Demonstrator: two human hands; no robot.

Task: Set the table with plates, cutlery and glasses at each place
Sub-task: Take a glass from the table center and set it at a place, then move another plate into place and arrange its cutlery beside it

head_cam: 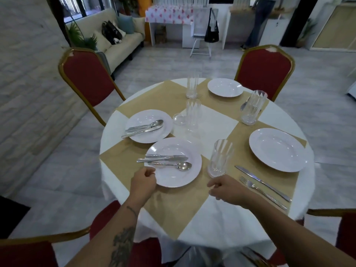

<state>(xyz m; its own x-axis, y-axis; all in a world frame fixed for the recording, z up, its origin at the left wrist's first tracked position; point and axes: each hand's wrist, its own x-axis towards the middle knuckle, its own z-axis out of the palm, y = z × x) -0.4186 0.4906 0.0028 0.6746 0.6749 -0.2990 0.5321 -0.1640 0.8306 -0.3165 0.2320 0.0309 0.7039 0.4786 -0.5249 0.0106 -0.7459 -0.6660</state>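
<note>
Left hand [143, 182] is on the near plate [174, 149], thumb over the rim and fingers curled under its near-left edge, pinching it. On that plate lies a cutlery set [165, 160]: knife, fork and spoon side by side, handles pointing left. Just right of the near plate stands a tall ribbed glass [220, 158], upright on the tan placemat [173, 209]. The right hand [224, 189] sits just below its base, fingers loosely curled around nothing; whether a fingertip touches the glass, I cannot tell. Further right of the near plate lie a loose knife [263, 183] and fork [262, 191], side by side, and beyond them the bare right plate [278, 149]. Up and left, almost touching the near plate, is the left plate [149, 116], carrying cutlery too. Well beyond, across the table [192, 232], is the far plate [225, 87].
</note>
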